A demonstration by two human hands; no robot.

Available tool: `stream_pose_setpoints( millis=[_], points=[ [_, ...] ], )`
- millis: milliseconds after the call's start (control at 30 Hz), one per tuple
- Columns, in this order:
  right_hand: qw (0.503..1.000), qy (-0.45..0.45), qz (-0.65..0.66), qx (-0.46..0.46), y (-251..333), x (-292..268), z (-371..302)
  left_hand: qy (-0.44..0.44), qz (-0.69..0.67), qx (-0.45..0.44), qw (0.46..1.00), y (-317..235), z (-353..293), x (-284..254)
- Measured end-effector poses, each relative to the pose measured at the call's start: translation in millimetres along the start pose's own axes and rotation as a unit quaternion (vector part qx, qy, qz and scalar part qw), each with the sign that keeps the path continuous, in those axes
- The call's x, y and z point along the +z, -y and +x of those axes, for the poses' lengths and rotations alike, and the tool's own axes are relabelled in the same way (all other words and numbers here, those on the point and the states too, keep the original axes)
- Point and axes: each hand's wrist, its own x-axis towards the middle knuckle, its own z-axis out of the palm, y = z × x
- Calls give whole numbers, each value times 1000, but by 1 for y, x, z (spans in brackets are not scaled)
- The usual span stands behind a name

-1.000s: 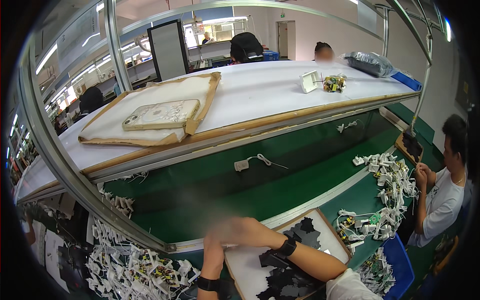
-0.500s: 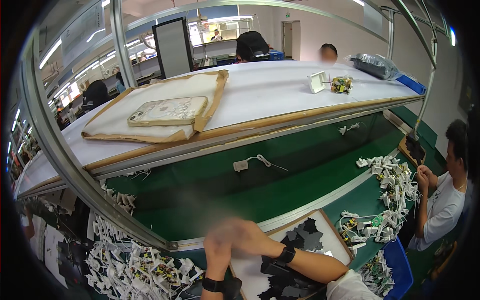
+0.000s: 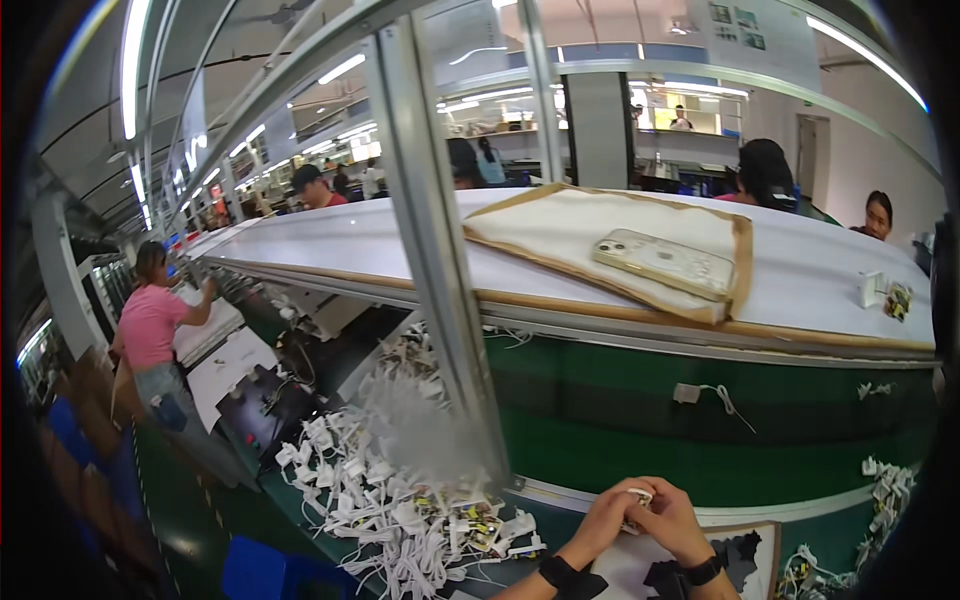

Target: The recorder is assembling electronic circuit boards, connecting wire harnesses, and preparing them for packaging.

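Observation:
My left hand (image 3: 600, 522) and my right hand (image 3: 673, 522) meet at the front, right of the metal post. Between their closed fingers is a small white charger part (image 3: 637, 505), mostly covered by the fingers; some of its inner parts seem to show. Below my hands lies a shallow tray (image 3: 768, 565) with black sheet pieces (image 3: 741, 562) in it, partly hidden by my right wrist. To the left is a large heap of white chargers with cables (image 3: 400, 515), some with bare circuit boards.
A metal post (image 3: 425, 250) rises beside the heap. Above the green conveyor belt (image 3: 600, 420), a white shelf (image 3: 340, 240) carries a phone (image 3: 662, 262) on a cardboard-edged pad. One charger (image 3: 687, 393) lies on the belt. A person in pink (image 3: 150, 325) stands at far left.
The view has swung left, so the shelf and my hands appear further right. My hands stay together; the white part between them now shows, where blur covered it before.

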Motion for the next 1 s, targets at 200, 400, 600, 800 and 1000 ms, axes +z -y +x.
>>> stream_pose_setpoints(
  millis=[200, 400, 600, 800, 1000],
  points=[
    [998, 19, -65, -4, 3, -9, 4, 29, -13, -61, 998, -1, 0, -3],
    [995, -13, -101, -18, 16, -12, -2, 23, -30, -51, 998, -5, 1, 12],
    [964, -130, -186, -136, 23, -16, 1, -170, -13, -31, 985, -26, -1, 16],
    [945, 55, -321, 35, 42, -36, -8, -176, 4, 14, 984, -22, 3, 1],
    [937, -147, -246, -200, 52, -8, -7, -256, 26, 129, 958, -23, 3, 1]
  ],
)
